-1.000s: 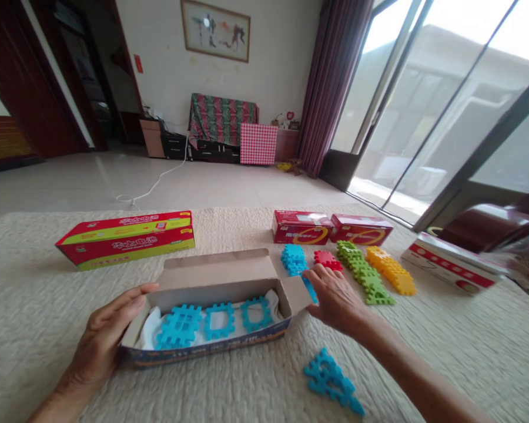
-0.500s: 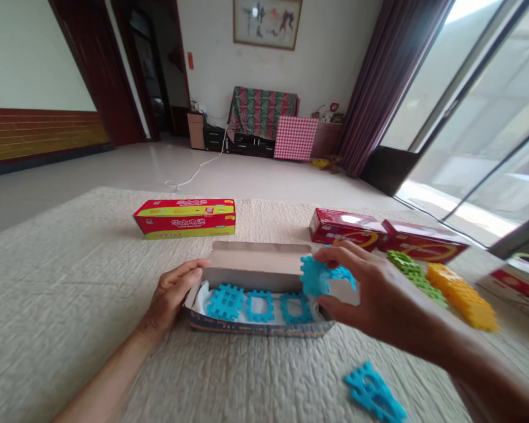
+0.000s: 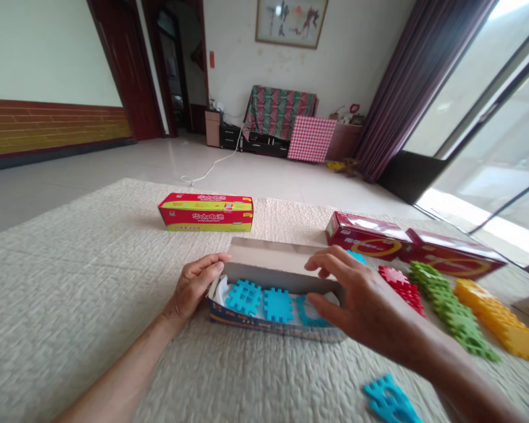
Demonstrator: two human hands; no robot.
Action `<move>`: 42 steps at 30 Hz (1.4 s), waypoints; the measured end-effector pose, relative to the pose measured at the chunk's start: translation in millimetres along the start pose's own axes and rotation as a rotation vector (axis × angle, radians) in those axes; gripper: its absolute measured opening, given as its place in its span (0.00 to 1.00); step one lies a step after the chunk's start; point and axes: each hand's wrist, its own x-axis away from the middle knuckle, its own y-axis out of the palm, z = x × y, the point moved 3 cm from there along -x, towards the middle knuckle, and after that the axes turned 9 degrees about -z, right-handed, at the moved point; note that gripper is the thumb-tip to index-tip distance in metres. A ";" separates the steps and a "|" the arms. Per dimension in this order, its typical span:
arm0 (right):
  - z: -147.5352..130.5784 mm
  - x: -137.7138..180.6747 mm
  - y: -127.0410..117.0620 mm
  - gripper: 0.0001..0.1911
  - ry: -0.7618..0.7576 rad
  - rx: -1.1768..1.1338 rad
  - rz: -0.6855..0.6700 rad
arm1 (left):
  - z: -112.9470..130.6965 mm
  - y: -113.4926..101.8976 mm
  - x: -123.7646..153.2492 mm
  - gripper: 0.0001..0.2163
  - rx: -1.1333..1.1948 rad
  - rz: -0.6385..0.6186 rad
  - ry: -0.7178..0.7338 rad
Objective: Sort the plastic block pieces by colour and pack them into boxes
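My left hand [image 3: 196,286] grips the left end of an open cardboard box [image 3: 268,330], thumb and fingers at its corner. Inside, on white lining, lie blue notched plastic building pieces: a window-patterned one [image 3: 243,297] at the left, a solid square [image 3: 278,305] in the middle and a hollow frame [image 3: 306,314] at the right, partly covered by my fingers. Over the box's right end, my right hand [image 3: 357,294] is open with thumb and fingers apart and nothing visible between them. Another blue piece [image 3: 392,399] lies on the quilted mat, right of the box.
A red and yellow carton [image 3: 207,214] stands behind the box. Two dark red cartons [image 3: 368,234] sit at the back right. Rows of red [image 3: 401,289], green [image 3: 452,311] and yellow [image 3: 496,317] pieces lie at the right. More blue [image 3: 357,257] shows behind my right hand.
My right hand has let go of a solid blue piece, which now lies in the middle of the box where a hollow frame showed. The view has turned slightly left.
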 end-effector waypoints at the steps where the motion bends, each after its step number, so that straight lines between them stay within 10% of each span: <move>1: 6.6 4.1 -6.4 0.11 0.016 0.005 0.051 | 0.0 -0.2 0.0 0.19 -0.004 0.001 -0.003; 6: 65.4 28.6 -26.4 0.07 0.124 0.063 0.196 | -0.8 -1.1 1.8 0.20 -0.012 0.007 -0.039; 13: 130.1 53.0 1.9 0.07 0.346 0.168 0.017 | -5.9 -3.8 1.7 0.25 -0.017 0.056 -0.098; 42: 99.1 61.0 35.1 0.13 0.336 0.164 -0.289 | 0.2 -1.3 4.3 0.24 -0.032 0.041 -0.086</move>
